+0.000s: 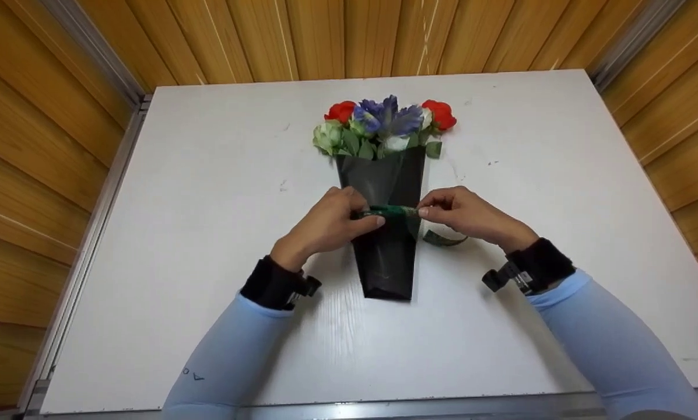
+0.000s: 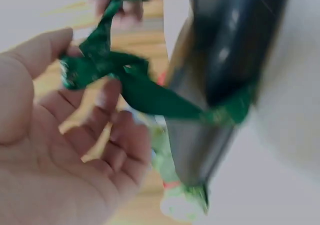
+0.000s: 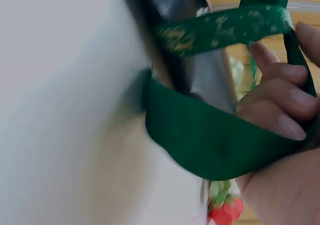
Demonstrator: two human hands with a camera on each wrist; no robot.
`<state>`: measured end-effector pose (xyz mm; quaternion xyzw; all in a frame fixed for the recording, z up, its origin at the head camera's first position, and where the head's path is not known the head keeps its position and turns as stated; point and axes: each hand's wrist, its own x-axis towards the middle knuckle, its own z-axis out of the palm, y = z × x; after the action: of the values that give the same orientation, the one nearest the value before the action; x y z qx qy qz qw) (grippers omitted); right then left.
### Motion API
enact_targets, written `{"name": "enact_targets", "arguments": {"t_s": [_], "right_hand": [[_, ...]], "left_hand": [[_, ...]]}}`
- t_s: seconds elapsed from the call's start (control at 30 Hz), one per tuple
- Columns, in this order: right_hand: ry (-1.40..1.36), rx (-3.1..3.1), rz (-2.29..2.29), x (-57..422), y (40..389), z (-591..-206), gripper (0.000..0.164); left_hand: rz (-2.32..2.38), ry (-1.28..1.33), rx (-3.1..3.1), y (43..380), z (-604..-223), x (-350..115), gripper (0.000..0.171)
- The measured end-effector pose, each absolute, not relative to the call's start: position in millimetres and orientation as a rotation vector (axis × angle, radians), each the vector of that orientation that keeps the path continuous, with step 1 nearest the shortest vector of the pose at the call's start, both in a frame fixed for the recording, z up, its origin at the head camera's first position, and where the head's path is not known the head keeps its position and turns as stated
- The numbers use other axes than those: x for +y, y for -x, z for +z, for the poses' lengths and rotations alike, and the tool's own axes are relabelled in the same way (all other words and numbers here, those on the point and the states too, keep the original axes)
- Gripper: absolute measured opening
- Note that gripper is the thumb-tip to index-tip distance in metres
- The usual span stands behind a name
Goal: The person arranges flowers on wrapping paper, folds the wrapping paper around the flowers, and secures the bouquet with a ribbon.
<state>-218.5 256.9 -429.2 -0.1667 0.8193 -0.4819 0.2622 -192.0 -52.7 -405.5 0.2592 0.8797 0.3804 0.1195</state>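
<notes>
A bouquet wrapped in black paper [image 1: 383, 262] lies on the white table, its blooms pointing away from me. Around the wrap's middle runs a green ribbon [image 1: 392, 211] with gold print. My left hand [image 1: 334, 219] pinches the ribbon between thumb and finger over the front of the wrap; a twisted loop of ribbon [image 2: 155, 95] shows in the left wrist view. On the right side my right hand [image 1: 471, 211] also pinches the ribbon, fingers curled. A loose length of it [image 3: 215, 140] hangs in a curve below that hand. The wrap partly hides the ribbon's path behind.
The bouquet's top has purple petals [image 1: 390, 116], red flowers [image 1: 439, 115], a pale green bloom [image 1: 328, 136] and leaves. The white table [image 1: 209, 175] is bordered by wood-look walls [image 1: 314, 41] and a metal rail [image 1: 101, 216] at left.
</notes>
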Motion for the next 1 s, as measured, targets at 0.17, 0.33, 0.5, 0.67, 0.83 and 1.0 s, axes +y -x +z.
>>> {"name": "enact_targets", "arguments": {"t_s": [0.17,0.33,0.5,0.67,0.83,1.0], "right_hand": [[0.398,2.305,-1.24,271.2,211.8,-438.0,0.03],[0.345,2.342,-1.218,281.3,206.1,-442.2,0.029],[0.339,2.384,-1.169,285.7,205.2,-448.3,0.029],[0.298,2.401,-1.129,294.2,201.8,-449.0,0.028],[0.278,2.398,-1.082,304.8,195.4,-448.3,0.028],[0.287,2.406,-1.038,310.8,193.9,-446.7,0.027]], "left_hand": [[1.194,-0.819,2.583,194.7,-411.9,-75.2,0.027],[1.341,-0.889,2.562,194.5,-420.4,-80.1,0.022],[1.44,-0.843,2.474,194.2,-428.4,-83.6,0.029],[1.266,-0.78,2.535,198.2,-423.4,-100.3,0.032],[1.066,-0.709,2.567,199.7,-423.3,-125.3,0.039],[0.976,-0.592,2.533,197.3,-434.8,-153.9,0.038]]}}
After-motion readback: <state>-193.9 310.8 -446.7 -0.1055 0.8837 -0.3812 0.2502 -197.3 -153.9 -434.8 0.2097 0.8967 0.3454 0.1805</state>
